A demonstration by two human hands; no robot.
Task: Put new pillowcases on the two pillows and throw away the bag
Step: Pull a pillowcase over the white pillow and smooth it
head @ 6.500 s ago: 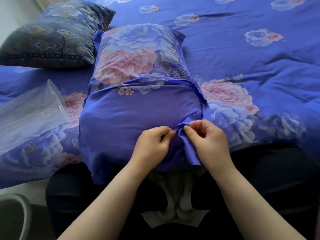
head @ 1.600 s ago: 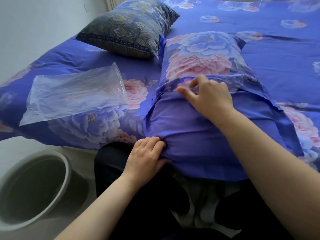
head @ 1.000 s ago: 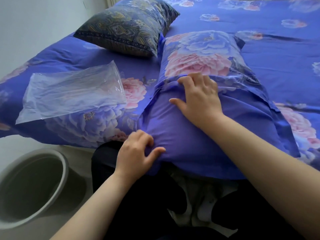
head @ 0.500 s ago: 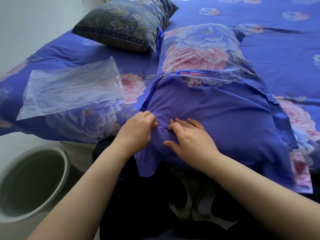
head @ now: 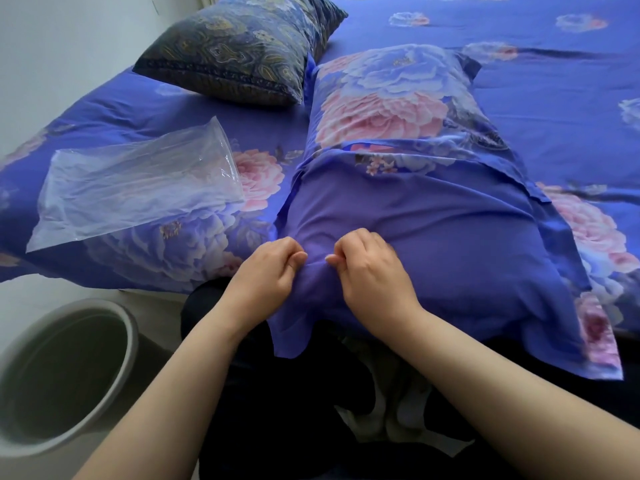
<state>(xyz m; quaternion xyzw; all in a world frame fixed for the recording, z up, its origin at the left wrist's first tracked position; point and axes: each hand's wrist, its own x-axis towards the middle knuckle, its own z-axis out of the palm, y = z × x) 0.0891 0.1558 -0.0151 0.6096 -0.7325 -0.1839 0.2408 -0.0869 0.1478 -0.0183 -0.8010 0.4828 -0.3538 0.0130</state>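
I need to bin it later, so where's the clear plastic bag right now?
The clear plastic bag lies flat on the bed's left side, left of the pillow being covered, above the grey bin.

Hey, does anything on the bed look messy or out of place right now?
The blue pillowcase is bunched near its open end where both hands pinch it. An empty clear plastic bag lies loose on the bed.

bare sheet (head: 554, 109) right, plastic bag (head: 135, 188) left, bin (head: 65, 375) below
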